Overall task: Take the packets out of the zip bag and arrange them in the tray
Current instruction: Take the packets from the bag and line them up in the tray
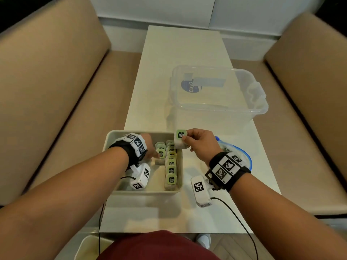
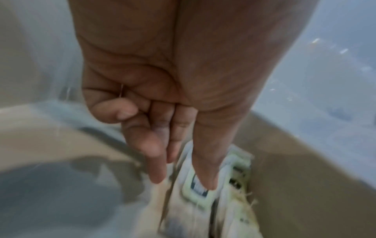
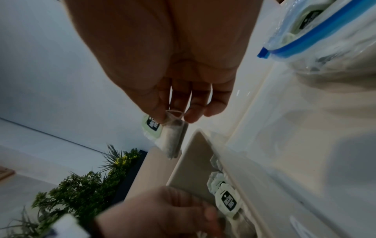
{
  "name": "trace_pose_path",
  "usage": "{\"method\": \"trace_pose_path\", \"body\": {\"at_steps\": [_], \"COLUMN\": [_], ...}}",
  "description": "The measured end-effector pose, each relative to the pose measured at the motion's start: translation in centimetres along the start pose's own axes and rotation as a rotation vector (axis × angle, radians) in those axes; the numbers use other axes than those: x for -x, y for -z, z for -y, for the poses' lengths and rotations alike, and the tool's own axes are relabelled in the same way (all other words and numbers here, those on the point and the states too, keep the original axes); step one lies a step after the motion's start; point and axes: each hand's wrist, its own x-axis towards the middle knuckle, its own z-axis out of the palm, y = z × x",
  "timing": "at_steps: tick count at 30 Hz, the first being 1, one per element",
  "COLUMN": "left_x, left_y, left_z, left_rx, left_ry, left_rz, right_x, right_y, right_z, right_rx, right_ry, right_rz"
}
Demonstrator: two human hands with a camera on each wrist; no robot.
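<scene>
Right hand (image 1: 201, 142) pinching packet (image 1: 180, 139) over tray (image 1: 112, 136) far corner, bag (image 1: 242, 152) behind wrist. Left hand (image 1: 150, 147) fingers straight, pressing second-row packets (image 1: 161, 152) below.

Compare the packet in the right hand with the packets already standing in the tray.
The held packet is pinched by the right hand above the tray's far right corner; the tray packets rest inside the tray. The held packet is alone; the tray packets stand in rows, and the left hand touches the shorter row. All share a green tag with a dark label and a pale pouch.
</scene>
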Motion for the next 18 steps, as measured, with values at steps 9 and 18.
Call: {"method": "trace_pose_path", "body": {"at_steps": [9,18], "left_x": [5.9,5.7], "left_y": [5.2,5.0], "left_z": [-1.3,-0.5], "left_rx": [0.431,0.211], "left_ry": [-0.392,-0.335], "left_rz": [-0.278,-0.278], "right_x": [-0.6,-1.6], "right_y": [-1.8,-1.3], "right_z": [1.8,1.0], "right_rx": [0.136,0.431], "right_ry": [0.075,0.161], "right_rz": [0.135,0.133]}}
